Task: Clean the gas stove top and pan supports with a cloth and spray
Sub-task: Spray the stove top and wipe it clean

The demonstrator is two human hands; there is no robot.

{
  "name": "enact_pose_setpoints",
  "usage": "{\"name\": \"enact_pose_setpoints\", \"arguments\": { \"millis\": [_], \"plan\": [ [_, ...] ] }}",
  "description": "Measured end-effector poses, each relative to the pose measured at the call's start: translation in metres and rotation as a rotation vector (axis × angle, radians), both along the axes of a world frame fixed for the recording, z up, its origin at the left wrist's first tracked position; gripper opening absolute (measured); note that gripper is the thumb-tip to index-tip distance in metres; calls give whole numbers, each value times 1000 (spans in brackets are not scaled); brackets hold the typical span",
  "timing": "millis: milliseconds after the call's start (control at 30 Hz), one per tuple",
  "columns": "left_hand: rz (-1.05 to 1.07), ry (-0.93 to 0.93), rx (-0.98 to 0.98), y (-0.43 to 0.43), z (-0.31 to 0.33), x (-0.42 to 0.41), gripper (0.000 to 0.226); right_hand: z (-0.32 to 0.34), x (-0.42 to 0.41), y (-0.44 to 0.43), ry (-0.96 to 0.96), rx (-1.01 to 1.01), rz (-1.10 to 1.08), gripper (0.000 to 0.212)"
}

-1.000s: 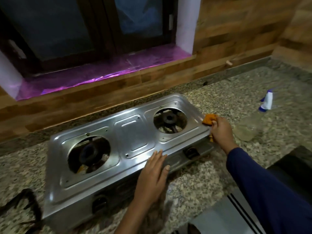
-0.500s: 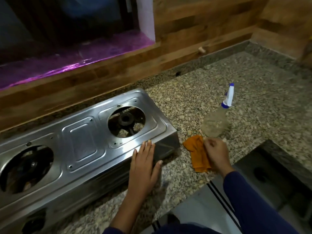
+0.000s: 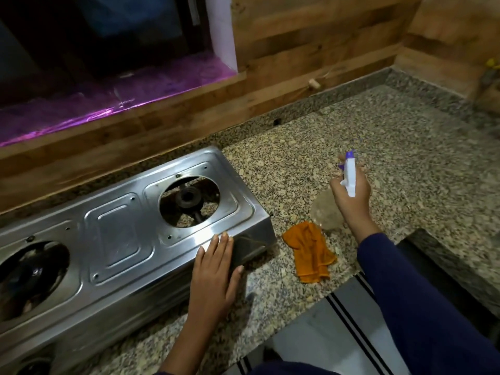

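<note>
Stove (image 3: 119, 234) unfinished, pan supports unseen: left hand (image 3: 213, 269) flat on it, right hand (image 3: 350, 196) gripping spray bottle (image 3: 349, 175), cloth (image 3: 311, 251) on bench (image 3: 405, 163)

Nothing here can be read. The spray bottle (image 3: 350, 176) in the right hand (image 3: 350, 197) shows only a plain white and purple head, with no label I can make out. The stove (image 3: 119, 231) top is bare steel with no brand mark, and the orange cloth (image 3: 311, 251) is unprinted.
</note>
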State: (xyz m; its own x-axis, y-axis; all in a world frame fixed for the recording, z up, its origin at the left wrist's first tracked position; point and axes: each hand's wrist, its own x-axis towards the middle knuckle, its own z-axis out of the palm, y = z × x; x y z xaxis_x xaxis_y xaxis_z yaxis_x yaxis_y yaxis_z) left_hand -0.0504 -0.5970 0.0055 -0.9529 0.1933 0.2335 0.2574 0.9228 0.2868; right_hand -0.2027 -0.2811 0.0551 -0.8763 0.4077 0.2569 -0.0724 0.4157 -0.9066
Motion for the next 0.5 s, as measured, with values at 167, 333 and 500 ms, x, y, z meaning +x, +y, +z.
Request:
{"name": "enact_pose_setpoints", "arguments": {
  "millis": [167, 333, 500],
  "plan": [
    [1, -34, 57, -3, 5, 0, 59, 31, 14, -24, 51, 77, 284, 47],
    [0, -53, 174, -13, 16, 1, 59, 54, 36, -58, -188, 141, 557, 37],
    [-8, -55, 177, -30, 20, 0, 60, 38, 58, -97, -483, 187, 625, 16]
  ]
}}
